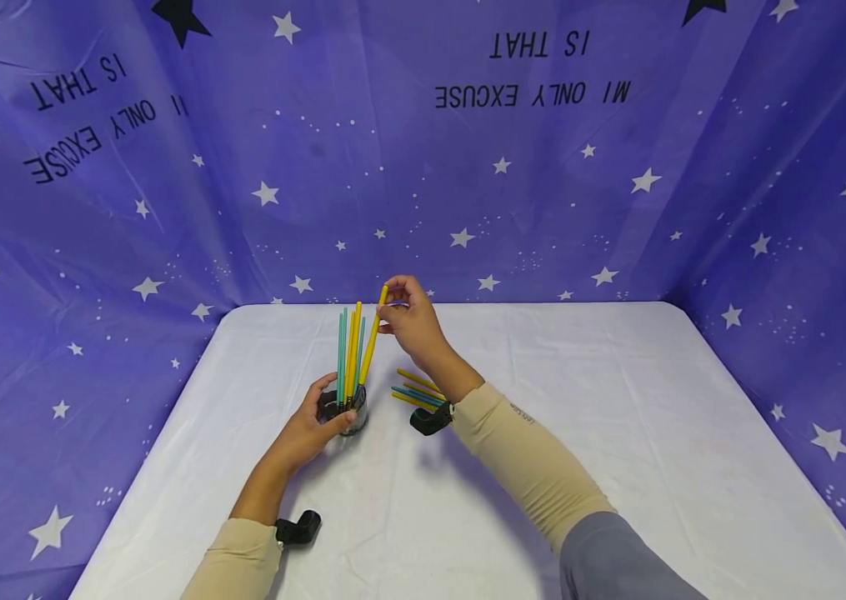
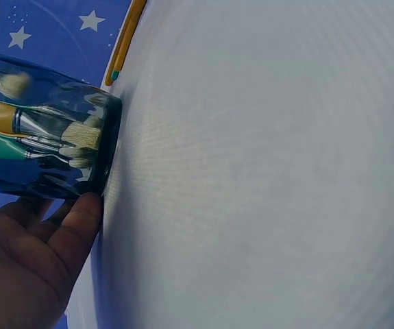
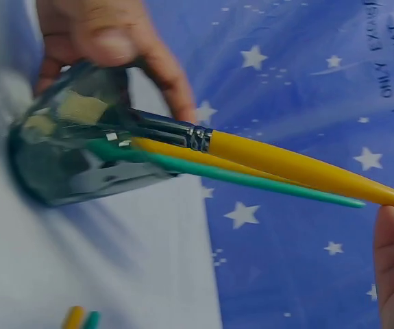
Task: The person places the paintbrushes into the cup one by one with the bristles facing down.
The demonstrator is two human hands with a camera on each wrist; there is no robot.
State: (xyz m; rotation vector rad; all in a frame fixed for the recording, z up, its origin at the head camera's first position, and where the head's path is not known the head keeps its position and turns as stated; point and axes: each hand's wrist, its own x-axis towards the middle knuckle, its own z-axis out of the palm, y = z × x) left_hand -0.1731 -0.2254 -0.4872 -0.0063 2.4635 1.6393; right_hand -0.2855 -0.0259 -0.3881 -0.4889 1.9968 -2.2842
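Around a dark clear glass [image 1: 359, 414] curl the fingers and thumb of my left hand [image 1: 308, 432]. Several yellow and teal paintbrushes [image 1: 351, 350] stand in the glass, bristles down, as the left wrist view shows through its wall [image 2: 53, 179]. My right hand [image 1: 417, 329] pinches a yellow paintbrush [image 1: 373, 346] near the top of its handle. That brush leans to the right, and in the right wrist view its bristle end [image 3: 83, 110] is inside the glass. Right of the glass, loose yellow and teal paintbrushes [image 1: 411, 397] lie on the table, partly hidden by my right wrist.
A white cloth covers the table [image 1: 618, 433]. Purple-blue curtains [image 1: 392, 167] with stars and lettering stand behind it and at both sides. A black wrist device [image 1: 432, 418] sits on my right wrist, another black wrist device [image 1: 301, 528] on my left.
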